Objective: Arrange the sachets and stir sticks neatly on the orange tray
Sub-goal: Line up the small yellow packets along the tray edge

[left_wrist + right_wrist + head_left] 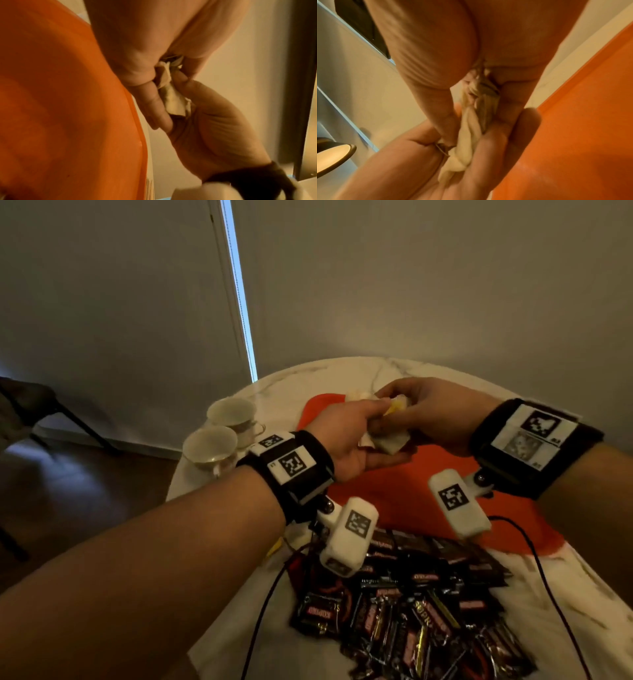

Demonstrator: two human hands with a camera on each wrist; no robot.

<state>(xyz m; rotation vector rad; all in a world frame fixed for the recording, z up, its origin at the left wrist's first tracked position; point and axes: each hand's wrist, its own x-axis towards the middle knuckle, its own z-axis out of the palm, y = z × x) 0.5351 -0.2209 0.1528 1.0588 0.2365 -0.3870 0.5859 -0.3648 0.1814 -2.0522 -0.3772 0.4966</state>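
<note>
Sachets: pale bunch held jointly, above far half of orange tray, not yet laid down. Left hand grip closed round near end from below; right hand pinching far end from above. Long axis runs left-near to right-far between grips. Judgement: both hands equally near; lowering straight down lands bunch on tray. Dark sachet heap on worktop, near side.

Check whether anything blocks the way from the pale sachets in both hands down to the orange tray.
Nothing visible does. The bunch of pale paper sachets, gripped by the left hand and right hand, hangs directly above bare orange plastic tray.
</note>
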